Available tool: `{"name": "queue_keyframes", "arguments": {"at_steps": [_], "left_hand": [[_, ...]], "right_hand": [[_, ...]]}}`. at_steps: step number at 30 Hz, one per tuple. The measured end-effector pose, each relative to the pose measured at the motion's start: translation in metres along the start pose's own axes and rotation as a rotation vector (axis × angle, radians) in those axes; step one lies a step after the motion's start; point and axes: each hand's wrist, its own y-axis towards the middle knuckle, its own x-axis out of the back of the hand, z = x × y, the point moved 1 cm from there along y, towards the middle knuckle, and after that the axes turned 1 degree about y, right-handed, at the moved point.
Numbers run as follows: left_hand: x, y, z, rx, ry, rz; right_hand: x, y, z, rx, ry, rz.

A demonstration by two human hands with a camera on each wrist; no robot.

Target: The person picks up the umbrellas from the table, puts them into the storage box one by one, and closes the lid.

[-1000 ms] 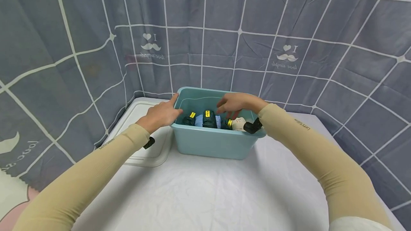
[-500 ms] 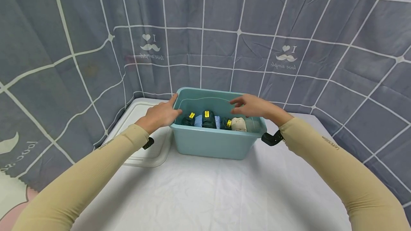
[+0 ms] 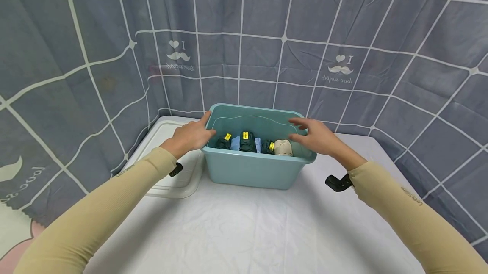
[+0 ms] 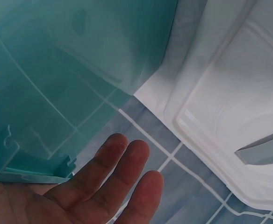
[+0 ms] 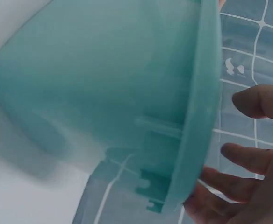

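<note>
A teal plastic storage bin (image 3: 251, 172) stands on the white-covered table in the head view. Inside lie several rolled bundles: dark green ones (image 3: 248, 142) with yellow tags, light blue cloth (image 3: 235, 143) and a cream roll (image 3: 283, 148). My left hand (image 3: 190, 136) rests at the bin's left rim, thumb over the inside. The left wrist view shows its other fingers (image 4: 139, 163) extended outside the wall, not curled round it. At the right rim, my right hand (image 3: 318, 136) has its fingers spread and thumb apart, holding nothing; in the right wrist view its lower fingertips (image 5: 211, 175) are beside the rim.
A white lid (image 3: 179, 183) lies flat to the left of the bin and partly behind my left arm. Grey curtain (image 3: 267, 53) with white grid lines hangs behind and at both sides. White cloth (image 3: 248, 227) covers the table in front.
My right hand has lifted away from the bundles inside the bin and moved right to the right rim, its fingers spreading. My left hand has stayed at the left rim.
</note>
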Motion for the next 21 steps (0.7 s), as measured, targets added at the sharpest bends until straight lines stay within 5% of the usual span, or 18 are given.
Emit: {"name": "queue_keyframes", "arguments": {"at_steps": [14, 21], "left_hand": [[0.0, 0.0, 0.001, -0.01, 0.002, -0.013], [0.0, -0.001, 0.001, -0.013, -0.008, -0.014]], "right_hand": [[-0.014, -0.016, -0.024, 0.019, -0.102, -0.156], [-0.024, -0.016, -0.039, -0.033, -0.072, -0.145]]}}
